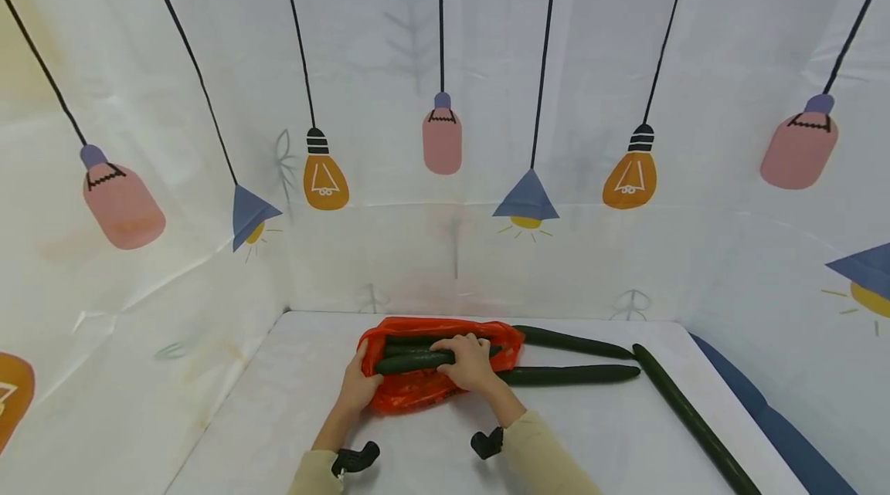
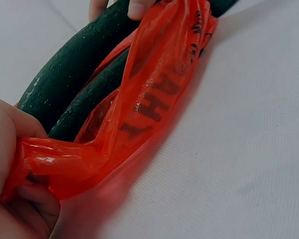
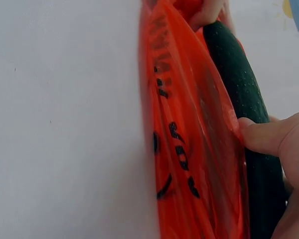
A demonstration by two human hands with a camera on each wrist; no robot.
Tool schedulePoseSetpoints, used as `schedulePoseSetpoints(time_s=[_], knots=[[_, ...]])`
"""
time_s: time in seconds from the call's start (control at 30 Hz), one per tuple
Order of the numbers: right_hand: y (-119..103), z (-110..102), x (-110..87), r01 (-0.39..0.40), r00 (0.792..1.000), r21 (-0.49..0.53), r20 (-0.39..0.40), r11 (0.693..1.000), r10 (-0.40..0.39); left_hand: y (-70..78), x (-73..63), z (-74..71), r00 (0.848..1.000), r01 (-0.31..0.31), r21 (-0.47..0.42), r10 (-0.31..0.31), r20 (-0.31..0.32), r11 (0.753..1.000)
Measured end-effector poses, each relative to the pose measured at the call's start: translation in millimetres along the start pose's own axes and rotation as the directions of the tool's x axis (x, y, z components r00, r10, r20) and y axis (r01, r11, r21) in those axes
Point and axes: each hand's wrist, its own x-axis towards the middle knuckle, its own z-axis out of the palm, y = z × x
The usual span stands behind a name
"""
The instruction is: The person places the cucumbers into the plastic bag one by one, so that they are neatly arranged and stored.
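Observation:
A red plastic bag (image 1: 410, 396) with dark print lies on the white table, its mouth spread around long green cucumbers. My left hand (image 1: 358, 384) grips the bag's edge at its left end; the left wrist view shows bunched film between thumb and fingers of that hand (image 2: 2, 149). With my right hand (image 1: 469, 364) I hold a cucumber (image 1: 413, 362) across the bag's opening. In the right wrist view, the thumb of that hand (image 3: 294, 144) presses on the cucumber (image 3: 239, 74). Another cucumber (image 1: 406, 340) lies behind it, partly hidden by the bag and hand.
Two cucumbers extend right of the bag, a rear one (image 1: 573, 340) and a front one (image 1: 573, 375). A longer one (image 1: 695, 418) slants along the table's right side. A white sheet (image 1: 389, 263) printed with lamps hangs behind the table (image 1: 299, 356).

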Motion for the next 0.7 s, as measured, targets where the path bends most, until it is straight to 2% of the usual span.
schedulePoseSetpoints(time_s=[0.3,0.53,0.7], knots=[[-0.2,6.7,-2.5,0.001,1.0,-0.007,-0.012,1.0,-0.001,0.1,0.7,0.0,0.999,0.041,-0.007,-0.041,-0.003,0.999],[4.0,15.9,-1.7,-0.019,1.0,-0.021,0.0,1.0,0.019,0.8,-0.2,0.9,1.0,0.015,0.004,-0.015,-0.022,1.0],[3.0,18.6,-0.8,-0.034,0.999,0.003,-0.007,0.999,0.034,0.4,-1.6,0.9,0.999,0.033,0.009,-0.033,-0.011,0.999]])
